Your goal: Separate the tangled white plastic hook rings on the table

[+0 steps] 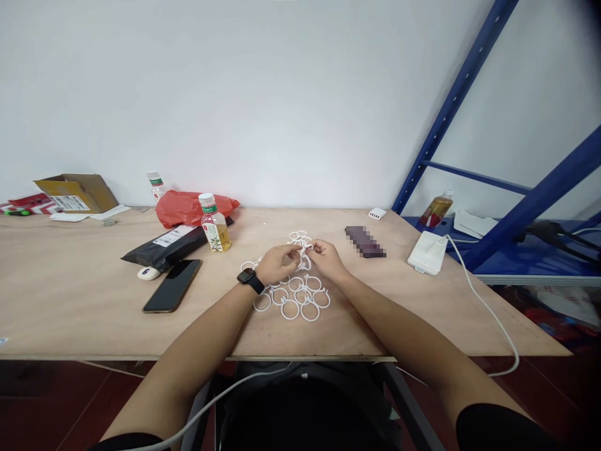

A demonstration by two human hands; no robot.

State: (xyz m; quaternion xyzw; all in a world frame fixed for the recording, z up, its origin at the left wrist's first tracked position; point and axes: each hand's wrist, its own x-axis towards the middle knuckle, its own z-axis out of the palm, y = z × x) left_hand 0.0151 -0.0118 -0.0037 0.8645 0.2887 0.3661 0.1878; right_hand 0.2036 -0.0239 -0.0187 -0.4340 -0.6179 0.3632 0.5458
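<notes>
Several white rings (290, 309) with small clips lie on the wooden table in front of me, some of them overlapping. Above them, my left hand (278, 263), with a black watch (250, 279) on its wrist, pinches a white ring between thumb and fingers. My right hand (325, 258) is closed on the right side of a white ring piece, close to the left fingertips. Whether both hands hold the same ring is hard to tell. More rings (297, 235) lie just beyond my fingers, and others are partly hidden behind my left hand.
To the left are a phone (173, 287), an earbud case (148, 273), a black package (164, 248), a drink bottle (215, 227), a red bag (181, 208) and an open carton (84, 193). On the right are a blurred dark object (365, 242), a white power bank (427, 252) with a cable and a blue rack (451, 100).
</notes>
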